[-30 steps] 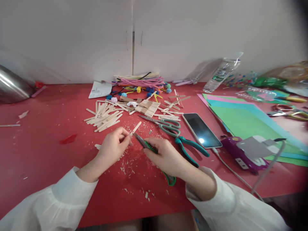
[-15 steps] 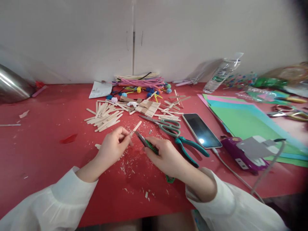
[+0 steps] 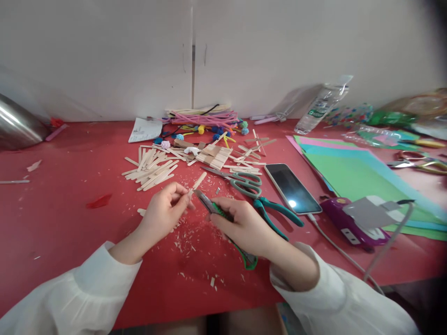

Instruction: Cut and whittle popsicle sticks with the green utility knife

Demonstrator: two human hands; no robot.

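Note:
My left hand (image 3: pixel 166 208) pinches a wooden craft stick (image 3: pixel 199 180) between thumb and fingers, and the stick's free end points up and away to the right. My right hand (image 3: pixel 240 225) is wrapped round a green utility knife (image 3: pixel 220 211). Its blade lies at the stick, close to my left fingertips; whether it touches the wood I cannot tell. The knife's green tail sticks out below my right palm. Thin wood shavings (image 3: pixel 188 244) litter the red table (image 3: pixel 87 279) under both hands. Part of another stick shows beside my left wrist.
Ahead lie a pile of craft sticks (image 3: pixel 155 170), scissors (image 3: pixel 246 184) and teal-handled pliers (image 3: pixel 279 211). A phone (image 3: pixel 291 188) on a white cable, a purple power strip (image 3: pixel 352 223) and coloured paper (image 3: pixel 356 177) are on the right. A water bottle (image 3: pixel 323 109) leans by the wall.
My right hand has turned slightly, so more of the knife's tail shows below it. The blade has shifted slightly left, nearer my left fingertips. My left hand stays almost still.

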